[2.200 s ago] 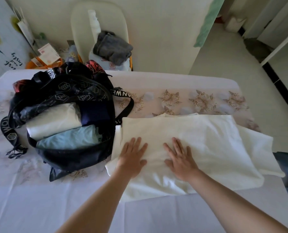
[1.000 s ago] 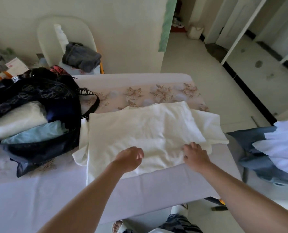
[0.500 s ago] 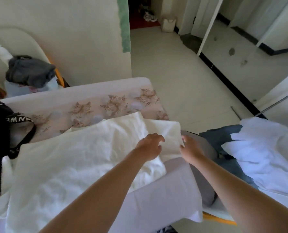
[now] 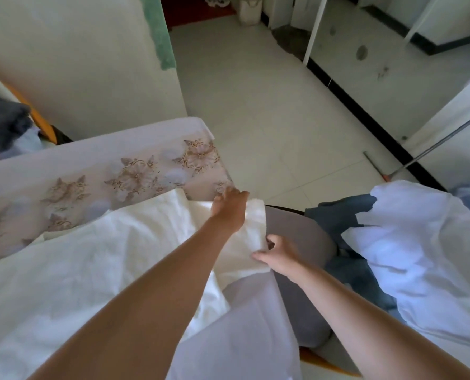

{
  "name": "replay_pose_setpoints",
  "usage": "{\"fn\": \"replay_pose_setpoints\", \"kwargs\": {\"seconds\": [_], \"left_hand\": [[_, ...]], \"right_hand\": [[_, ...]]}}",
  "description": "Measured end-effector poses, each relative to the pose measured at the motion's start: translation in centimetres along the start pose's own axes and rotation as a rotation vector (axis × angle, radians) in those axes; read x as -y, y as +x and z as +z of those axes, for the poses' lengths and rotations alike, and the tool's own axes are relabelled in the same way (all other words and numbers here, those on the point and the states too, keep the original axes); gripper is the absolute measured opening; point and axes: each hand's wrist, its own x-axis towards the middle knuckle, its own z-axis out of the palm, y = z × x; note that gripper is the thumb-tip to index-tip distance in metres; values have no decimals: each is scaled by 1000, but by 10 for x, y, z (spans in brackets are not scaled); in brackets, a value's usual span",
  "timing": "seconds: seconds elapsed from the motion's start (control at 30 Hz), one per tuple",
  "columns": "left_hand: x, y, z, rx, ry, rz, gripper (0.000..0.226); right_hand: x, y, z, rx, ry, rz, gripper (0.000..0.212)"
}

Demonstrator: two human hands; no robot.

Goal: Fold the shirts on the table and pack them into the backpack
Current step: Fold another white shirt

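A white shirt [image 4: 96, 259] lies spread over the table, its right end reaching the table's right edge. My left hand [image 4: 229, 212] grips the far corner of that end, fingers curled over the cloth. My right hand [image 4: 279, 256] pinches the near corner of the same end, just past the table edge. Between my hands the end of the shirt is slightly lifted. The backpack is out of view.
The table [image 4: 135, 171] wears a floral cloth along its far side. Right of it stands a grey-seated chair [image 4: 299, 242] holding a dark blue garment [image 4: 335, 218] and a white garment [image 4: 420, 256]. A grey bundle of clothing [image 4: 0, 122] sits at far left.
My hands left the shirt's middle and moved to its right end, where they took hold of it. The view swung right, so the backpack dropped out and the chair came in.
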Motion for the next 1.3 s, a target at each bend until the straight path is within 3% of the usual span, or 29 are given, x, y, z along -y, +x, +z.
{"fn": "replay_pose_setpoints", "kwargs": {"seconds": [0.1,0.2,0.23,0.3,0.37,0.4,0.5,0.57,0.7,0.8,0.87,0.97,1.03,1.13,1.2,1.3], "left_hand": [[3,-4,-11,-71,-184,-7,32],[16,-21,-36,-114,-410,13,22],[23,-31,-47,-106,-508,-9,24],[42,-52,-69,-104,-650,-67,28],[69,-72,-81,-118,-691,-115,24],[85,-82,-84,-133,-708,-133,22],[138,-112,-82,-189,-633,-137,20],[170,-134,-74,-166,-447,-136,33],[202,-175,-55,-91,-247,-238,64],[198,-187,-38,-109,-264,-141,62],[189,-189,-24,-98,-298,-24,52],[175,-184,-2,78,-200,87,42],[170,-177,6,150,-52,71,40],[162,-162,6,64,-41,16,40],[152,-148,3,-3,-97,44,44],[129,-126,0,-61,-63,225,66]], "right_hand": [[17,-13,-10,-38,-28,-18,30],[38,-26,-16,-93,-47,-79,69],[46,-30,-16,-78,0,-104,72],[60,-37,-11,-4,38,-171,52],[75,-47,-3,37,-75,-216,17],[84,-53,2,48,-128,-235,16],[108,-73,24,91,-256,-267,20],[121,-88,46,152,-331,-305,16],[131,-113,93,473,-200,-216,19],[124,-111,110,225,-248,-240,16],[116,-107,113,32,-343,-237,28],[98,-103,115,149,-517,-232,33],[89,-100,112,177,-452,-225,30],[85,-91,105,49,-242,-209,25],[83,-83,101,-54,-312,-253,22],[78,-75,99,-81,-388,-272,12]]}}
